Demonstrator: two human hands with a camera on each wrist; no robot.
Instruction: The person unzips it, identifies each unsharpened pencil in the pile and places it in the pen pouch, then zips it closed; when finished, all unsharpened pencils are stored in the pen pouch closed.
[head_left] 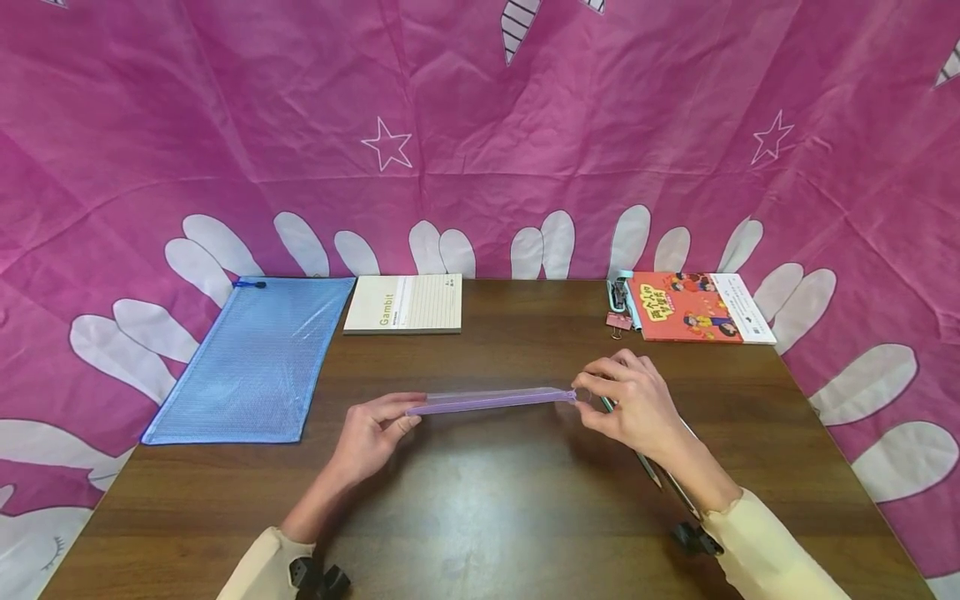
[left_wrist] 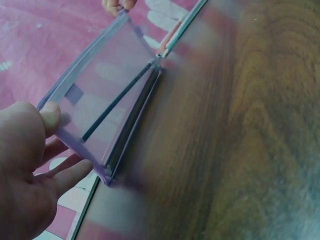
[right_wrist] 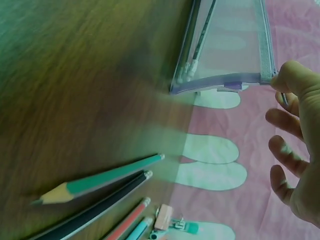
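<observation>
Both hands hold a purple mesh pouch [head_left: 491, 401] upright above the table's [head_left: 480, 500] middle: the left hand [head_left: 371, 437] pinches 1 end, the right hand [head_left: 633, 404] pinches the zipper end. It looks light and floppy, so best held by its stiffer zipper edge.

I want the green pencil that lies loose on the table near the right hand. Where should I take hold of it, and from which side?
Pinch the green pencil around the middle of its shaft, coming from above. It lies flat on the table, so only the top and sides are free, and a black pencil lies close beside it, so narrow fingers probably suit best. Avoid the sharpened tip.
</observation>
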